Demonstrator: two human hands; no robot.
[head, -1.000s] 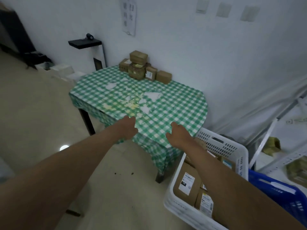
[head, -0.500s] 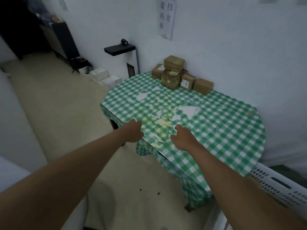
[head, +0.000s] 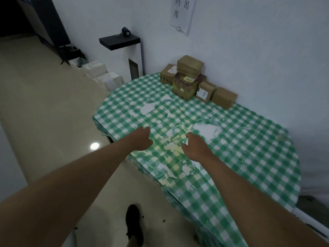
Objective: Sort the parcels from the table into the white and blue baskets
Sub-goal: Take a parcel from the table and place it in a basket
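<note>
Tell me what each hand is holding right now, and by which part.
Nothing is held. The left hand and right hand hover empty above the table; the parcels sit untouched at its far edge.

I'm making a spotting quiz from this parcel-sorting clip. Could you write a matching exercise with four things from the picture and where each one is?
Things:
1. top parcel
2. paper sign
3. shoe
4. left hand

Places:
A. on the floor beside the table
B. on the wall above the parcels
C. stacked on the patterned box
D. over the tablecloth's near edge

Pairs: 1-C, 2-B, 3-A, 4-D
</note>
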